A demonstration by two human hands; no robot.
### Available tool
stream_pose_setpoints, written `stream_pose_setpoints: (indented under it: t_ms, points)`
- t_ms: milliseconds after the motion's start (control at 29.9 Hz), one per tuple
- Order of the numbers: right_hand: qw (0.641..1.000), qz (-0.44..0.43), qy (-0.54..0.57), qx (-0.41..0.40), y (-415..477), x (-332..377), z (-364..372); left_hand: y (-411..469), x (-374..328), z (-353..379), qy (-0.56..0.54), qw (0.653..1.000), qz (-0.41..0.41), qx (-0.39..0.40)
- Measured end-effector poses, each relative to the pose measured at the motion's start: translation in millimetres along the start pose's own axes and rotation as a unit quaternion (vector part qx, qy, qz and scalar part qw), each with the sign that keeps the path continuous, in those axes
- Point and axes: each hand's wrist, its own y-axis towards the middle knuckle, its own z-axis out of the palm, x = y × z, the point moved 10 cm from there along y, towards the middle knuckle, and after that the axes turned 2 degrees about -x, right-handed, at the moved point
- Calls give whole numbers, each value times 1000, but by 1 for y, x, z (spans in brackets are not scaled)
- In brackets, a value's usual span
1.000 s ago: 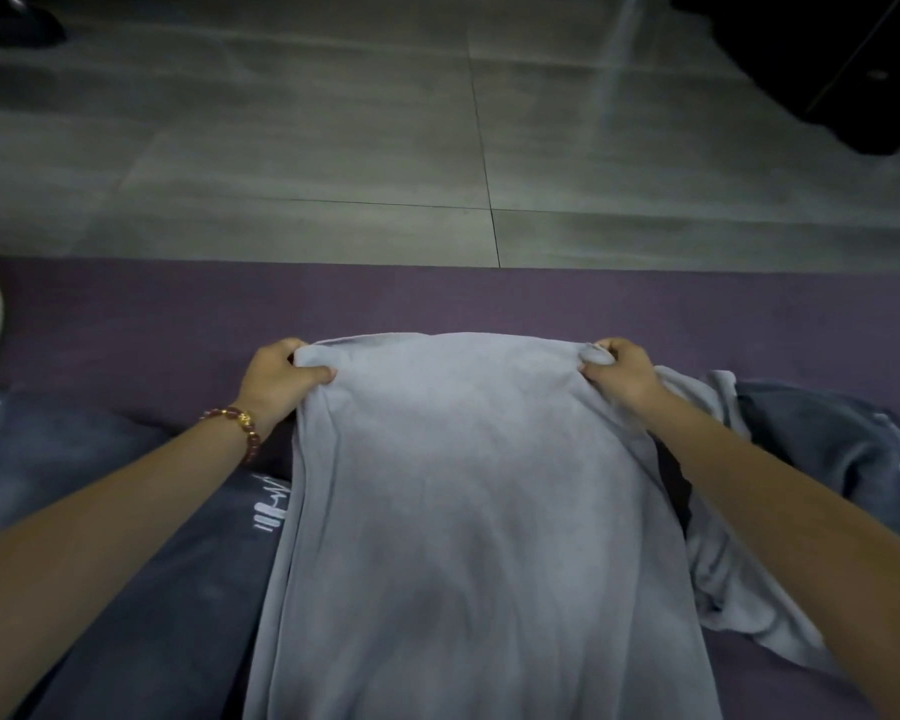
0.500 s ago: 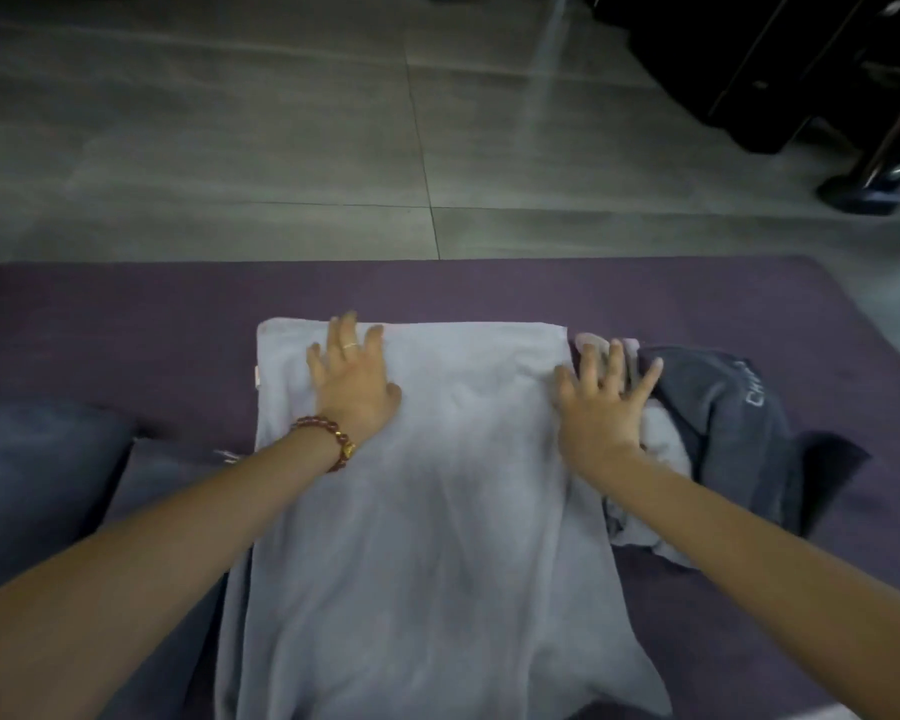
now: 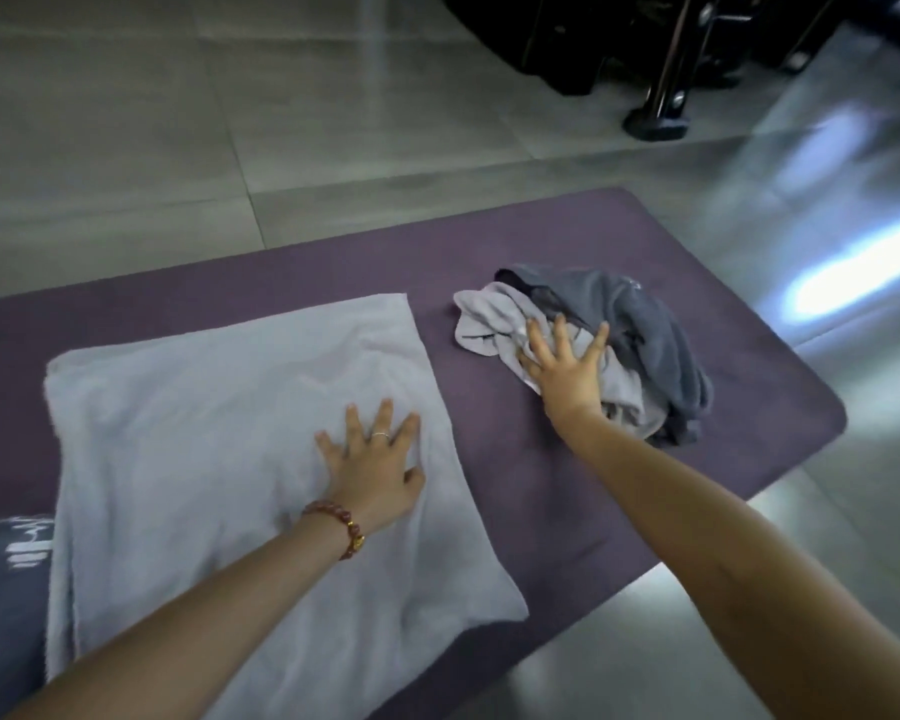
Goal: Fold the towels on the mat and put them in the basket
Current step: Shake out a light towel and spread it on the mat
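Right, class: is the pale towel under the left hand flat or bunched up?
Laid flat: the pale towel forms a smooth rectangle on the mat, left hand pressing it, fingers spread.

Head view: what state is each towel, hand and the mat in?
Light grey towel: folded, lying flat.
Left hand: flat, presses that towel.
Crumpled pale towel: unfolded, bunched.
Dark grey towel: crumpled against it.
Right hand: fingers spread on pale towel.
Purple mat: spread out flat.

Soft matt cloth towel (image 3: 219,407) on a matt purple mat (image 3: 567,241), glossy tiled floor (image 3: 178,122) around
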Motion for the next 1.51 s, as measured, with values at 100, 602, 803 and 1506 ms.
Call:
stream_pose_setpoints:
  t_ms: [100,602,803,1506]
  points:
    - [999,38,-3,25,13,-40,24,2,1,0,18,1000,5,-15]
    - [804,-59,591,-33,27,99,-100,6,64,-60,-170,974,-18,-151]
    - [618,175,764,60,58,115,-88,-23,248,-103,-179,888,-280,-317]
    - [582,-9,810,73,84,126,-141,-20,339,-110,-399,831,-185,-340]
